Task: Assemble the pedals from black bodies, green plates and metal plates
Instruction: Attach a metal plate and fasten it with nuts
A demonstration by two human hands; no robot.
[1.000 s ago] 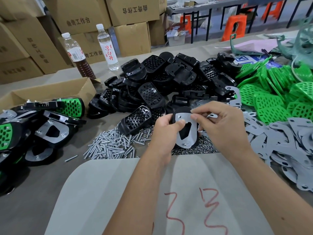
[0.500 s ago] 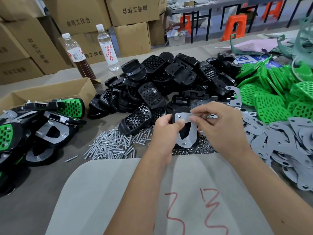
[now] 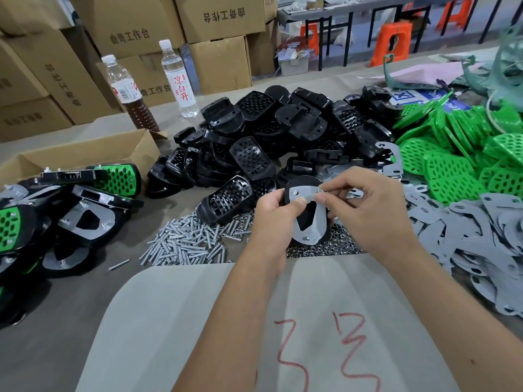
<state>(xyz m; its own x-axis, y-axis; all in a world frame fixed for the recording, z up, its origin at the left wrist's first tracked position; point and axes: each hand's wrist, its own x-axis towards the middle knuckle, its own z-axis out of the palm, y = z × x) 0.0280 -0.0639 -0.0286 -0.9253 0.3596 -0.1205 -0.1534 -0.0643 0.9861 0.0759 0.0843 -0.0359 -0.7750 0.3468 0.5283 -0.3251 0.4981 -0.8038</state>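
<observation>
The heaped black perforated pedal bodies (image 3: 252, 159) are moulded plastic with a slight sheen, while the bright green perforated plates (image 3: 441, 171) beside them look like smooth, glossier plastic. The flat grey metal plates (image 3: 481, 236) have a dull matt finish, and the pile of small silver screws (image 3: 184, 241) is shiny bare metal. The brown open box (image 3: 85, 157) is matt corrugated cardboard, and the two clear bottles (image 3: 178, 77) are glossy transparent plastic.

The pedal bodies (image 3: 283, 142) heaped on the table are black, several with perforated faces; the plates (image 3: 450, 165) beside them are bright green with round holes; the metal plates (image 3: 481, 236) are plain grey; the screws (image 3: 186, 241) are silver; the grey sheet (image 3: 198, 321) bears red scrawled marks
</observation>
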